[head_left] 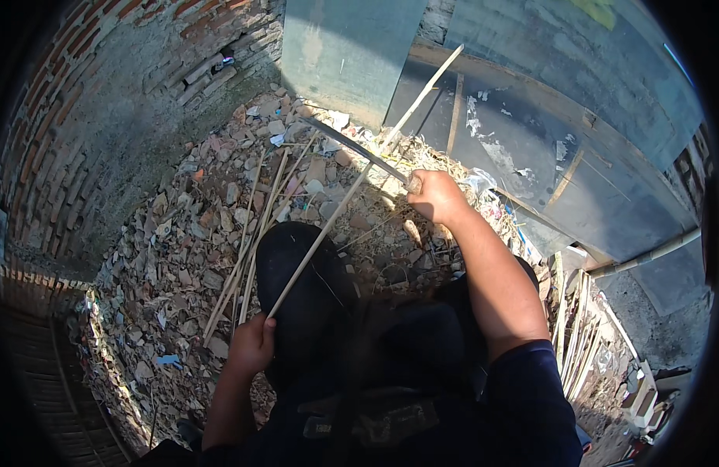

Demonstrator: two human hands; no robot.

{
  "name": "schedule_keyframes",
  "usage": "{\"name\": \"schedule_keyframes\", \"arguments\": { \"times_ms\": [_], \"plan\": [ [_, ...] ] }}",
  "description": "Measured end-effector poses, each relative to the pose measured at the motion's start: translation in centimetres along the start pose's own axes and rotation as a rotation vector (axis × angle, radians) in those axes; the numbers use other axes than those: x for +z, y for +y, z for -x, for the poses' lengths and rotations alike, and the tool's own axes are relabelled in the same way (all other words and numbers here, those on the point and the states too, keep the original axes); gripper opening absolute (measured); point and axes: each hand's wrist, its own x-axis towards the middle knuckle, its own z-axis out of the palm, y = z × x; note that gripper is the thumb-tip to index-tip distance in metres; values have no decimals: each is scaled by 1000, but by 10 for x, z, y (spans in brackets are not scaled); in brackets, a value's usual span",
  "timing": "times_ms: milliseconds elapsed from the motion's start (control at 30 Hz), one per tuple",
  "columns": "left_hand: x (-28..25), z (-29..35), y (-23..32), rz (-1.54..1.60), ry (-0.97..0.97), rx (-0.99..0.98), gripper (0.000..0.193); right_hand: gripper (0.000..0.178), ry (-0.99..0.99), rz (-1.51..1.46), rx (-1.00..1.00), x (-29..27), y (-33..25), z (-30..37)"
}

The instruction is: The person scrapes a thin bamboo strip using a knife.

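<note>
Navy shirt sleeve (532,401) below a long pale wooden stick (339,210): left hand (253,342) pinches it, seemingly steadying; right hand (437,196) clenches grey metal knife (352,145) across.

Nothing legible right now: the pale markings (398,424) on the front of the dark clothing (484,432) show up, but too dim and blurred to read.
</note>
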Motion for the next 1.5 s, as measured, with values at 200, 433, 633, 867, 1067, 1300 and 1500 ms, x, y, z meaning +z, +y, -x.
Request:
{"name": "schedule_keyframes", "arguments": {
  "times_ms": [200, 433, 633, 867, 1067, 1300, 1500],
  "plan": [
    [0, 0, 5, -55, 9, -8, 33, 25, -28, 149, -270, 2, -37, 17],
    [-9, -8, 9, -41, -24, 18, 32, 30, 136, 61, 21, -1, 33, -11],
    [-5, -2, 7, -40, 8, 24, 32, 30, -67, 214, -200, -17, -34, 11],
    [-12, -7, 6, -128, -3, 47, 32, 52, 226, -19, 347, -35, 66, -15],
    [-18, -8, 11, -5, -81, 38, 36, 26, 27, 137, -50, -19, 2, 9],
    [-21, -11, 7, 47, -79, 65, 40, 30, 17, 86, -67, -10, 22, -5],
    [-18, -9, 9, 18, -95, -2, 39, 31, -100, 145, -99, 0, -14, 7]
  ]
}}
